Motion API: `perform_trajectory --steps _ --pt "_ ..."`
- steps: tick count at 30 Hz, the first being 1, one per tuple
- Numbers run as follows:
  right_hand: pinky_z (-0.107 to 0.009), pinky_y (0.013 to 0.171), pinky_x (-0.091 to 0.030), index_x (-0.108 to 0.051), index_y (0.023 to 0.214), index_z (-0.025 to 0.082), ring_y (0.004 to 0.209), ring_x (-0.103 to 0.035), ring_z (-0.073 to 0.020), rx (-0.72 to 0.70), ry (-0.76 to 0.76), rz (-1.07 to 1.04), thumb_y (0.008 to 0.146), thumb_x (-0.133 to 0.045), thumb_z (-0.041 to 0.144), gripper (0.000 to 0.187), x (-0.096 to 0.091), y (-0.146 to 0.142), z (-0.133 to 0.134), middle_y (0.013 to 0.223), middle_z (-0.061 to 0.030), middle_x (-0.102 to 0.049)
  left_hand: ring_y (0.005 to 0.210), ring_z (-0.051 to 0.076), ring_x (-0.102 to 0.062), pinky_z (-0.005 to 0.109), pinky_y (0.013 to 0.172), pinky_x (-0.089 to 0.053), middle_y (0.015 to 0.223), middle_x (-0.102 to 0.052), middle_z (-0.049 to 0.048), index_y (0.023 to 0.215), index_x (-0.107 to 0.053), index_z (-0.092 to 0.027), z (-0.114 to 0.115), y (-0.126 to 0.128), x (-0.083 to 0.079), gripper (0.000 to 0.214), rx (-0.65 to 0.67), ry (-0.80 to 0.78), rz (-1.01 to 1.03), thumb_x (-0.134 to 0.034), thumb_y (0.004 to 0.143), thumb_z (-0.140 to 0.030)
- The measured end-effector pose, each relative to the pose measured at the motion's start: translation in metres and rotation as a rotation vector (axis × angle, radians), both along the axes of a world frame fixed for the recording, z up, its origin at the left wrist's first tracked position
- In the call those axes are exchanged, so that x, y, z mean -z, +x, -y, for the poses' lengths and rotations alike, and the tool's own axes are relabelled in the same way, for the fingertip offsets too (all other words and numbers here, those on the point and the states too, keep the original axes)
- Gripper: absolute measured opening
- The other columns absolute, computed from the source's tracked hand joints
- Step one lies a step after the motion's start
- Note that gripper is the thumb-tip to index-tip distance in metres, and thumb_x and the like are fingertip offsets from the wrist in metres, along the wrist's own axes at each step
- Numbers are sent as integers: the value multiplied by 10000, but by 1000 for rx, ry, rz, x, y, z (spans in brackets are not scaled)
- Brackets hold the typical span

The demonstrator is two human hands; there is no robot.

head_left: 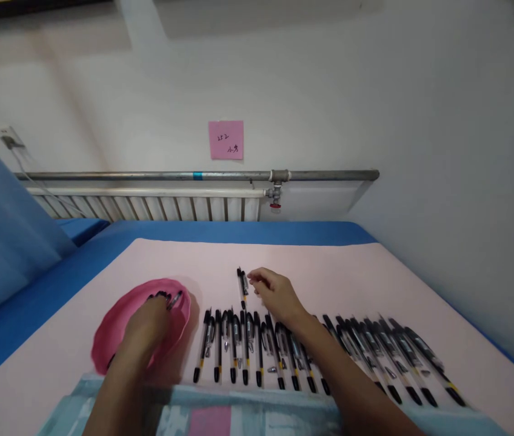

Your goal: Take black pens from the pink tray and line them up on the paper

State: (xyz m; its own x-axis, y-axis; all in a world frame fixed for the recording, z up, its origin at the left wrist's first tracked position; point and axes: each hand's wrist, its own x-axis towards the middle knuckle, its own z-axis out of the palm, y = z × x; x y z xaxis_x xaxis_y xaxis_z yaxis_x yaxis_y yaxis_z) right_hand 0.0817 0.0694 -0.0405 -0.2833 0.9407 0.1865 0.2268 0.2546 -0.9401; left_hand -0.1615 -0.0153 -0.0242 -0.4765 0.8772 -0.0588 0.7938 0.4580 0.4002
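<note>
My left hand reaches into the pink bowl. Several black pen parts show just past its fingers, which are mostly hidden behind the back of the hand. My right hand hovers over the pink sheet with its fingers loosely curled and apart, nothing visible between them. Just left of its fingertips lies a black-and-clear pen with a small cap-like part beside it. Below, a long row of disassembled pens spreads to the right, with black caps, clear barrels and small silver tips. My right forearm hides part of that row.
A pink sheet covers the blue-edged table. Along the white wall run a metal pipe, a radiator and a red-handled valve. A pink note hangs above. Blue fabric stands at the left.
</note>
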Motion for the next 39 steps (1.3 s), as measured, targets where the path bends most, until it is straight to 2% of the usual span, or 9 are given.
perform_trajectory --steps 3,7,11,14,18,24,29,33,39 --pt "-224 535 -402 -642 759 180 642 -537 -130 -40 -46 -111 709 -504 200 148 -13 -7 11 706 -8 -605 601 221 -603 287 531 -374 711 -661 86 854 -553 -191 -1 32 -19 249 66 103 15 -345 812 -323" --pt "-193 451 -379 -611 770 157 632 -543 -129 -89 -162 -344 766 -508 334 204 -33 -12 23 714 -27 -590 519 152 -540 239 504 -381 599 -576 -26 843 -506 -229 -6 93 -35 236 310 347 376 -389 817 -432" --pt "-192 408 -329 -514 682 164 453 -431 -79 71 -170 -546 701 -605 381 237 -46 -3 20 555 32 -506 557 143 -531 238 527 -383 670 -599 -22 796 -514 -230 -14 143 -39 250 349 487 425 -438 793 -468" --pt "-200 419 -319 -456 609 178 420 -378 -69 158 -123 -566 706 -594 368 254 -49 7 14 492 58 -448 564 150 -529 244 538 -379 666 -608 -17 772 -525 -226 -19 163 -36 252 311 545 436 -471 769 -473" --pt "-198 452 -325 -449 572 179 449 -386 -72 129 -61 -434 749 -531 317 239 -42 13 9 484 59 -427 527 131 -471 226 512 -350 580 -544 -47 711 -515 -228 -25 163 -16 279 230 510 520 -470 765 -498" --pt "-187 451 -332 -482 610 169 452 -409 -67 3 -141 -346 775 -490 305 214 -23 6 0 513 52 -465 477 95 -352 199 449 -287 516 -387 -76 664 -488 -205 -28 142 9 323 300 415 787 -482 757 -514" --pt "-190 421 -320 -510 640 160 423 -403 -65 -60 -222 -408 764 -488 319 203 -17 2 -6 518 41 -481 509 110 -447 204 460 -343 593 -519 -42 763 -561 -190 -30 138 8 342 255 460 859 -556 693 -525" --pt "-193 419 -328 -548 690 154 461 -442 -82 -82 -310 -480 733 -505 331 187 -16 3 -7 549 22 -504 661 149 -564 227 576 -424 764 -627 13 868 -570 -188 -29 137 5 348 284 456 891 -595 681 -481" --pt "-192 423 -319 -546 654 151 441 -432 -71 -95 -317 -461 733 -516 329 197 -15 4 -6 535 26 -508 643 130 -530 221 608 -401 701 -576 -38 832 -544 -223 -26 134 3 236 335 419 739 -491 778 -447"
